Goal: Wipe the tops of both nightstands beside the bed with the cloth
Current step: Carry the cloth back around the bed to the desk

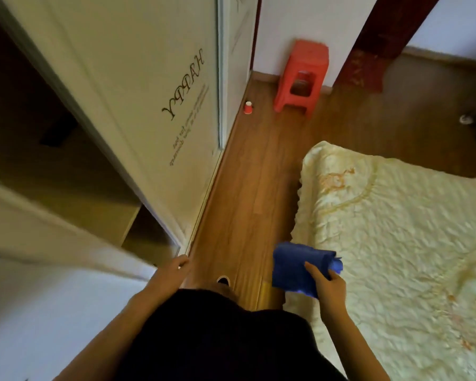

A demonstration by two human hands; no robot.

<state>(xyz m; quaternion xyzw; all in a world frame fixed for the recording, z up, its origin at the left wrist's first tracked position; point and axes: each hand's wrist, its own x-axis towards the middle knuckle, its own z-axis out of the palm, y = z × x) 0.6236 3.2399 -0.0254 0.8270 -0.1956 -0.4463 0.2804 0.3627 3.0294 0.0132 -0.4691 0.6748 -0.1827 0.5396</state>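
Note:
A folded blue cloth (294, 266) is gripped in my right hand (326, 285), low in the view, over the edge of the bed (396, 229). The bed has a cream quilted cover and fills the right side. My left hand (173, 269) hangs by the wardrobe's edge with its fingers curled and nothing in it. No nightstand is in view.
A narrow strip of wooden floor (248, 188) runs between the bed and a white wardrobe (154, 92) with an open door on the left. At the far end stand a red plastic stool (302, 75) and a small red cup (248, 107). A dark red post (374, 48) rises beyond the bed.

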